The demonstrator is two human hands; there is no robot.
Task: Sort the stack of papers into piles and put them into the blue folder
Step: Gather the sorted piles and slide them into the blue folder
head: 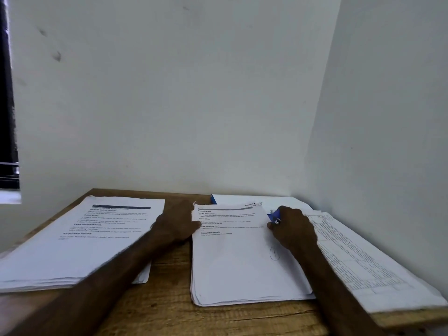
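Fingers [271, 226] of right hand [294, 227] are curled round a small blue item [274, 216] w/ a silver part, held at the right edge of the middle pile [242, 287]; whether it is a pen or a clip cannot be told. Thumb of left hand [178, 223] is laid on the left edge of that pile's top sheet [232, 253], approx. level w/ its printed headings. The other left fingers are dark and blurred, so whether the sheet is pinched or only touched cannot be told. Middle pile is stacked on the wooden bench [167, 304], near its front edge. Left pile [80, 246], also printed text, is set apart across a bare strip of wood, its near right corner crossed by the left forearm [109, 270]. Right pile [358, 265], sheets w/ fine tables, is laid just beside the middle one. Blue folder [213, 199] is seen at the back by the wall [218, 117], only a corner showing, the rest covered by a white sheet [281, 202].
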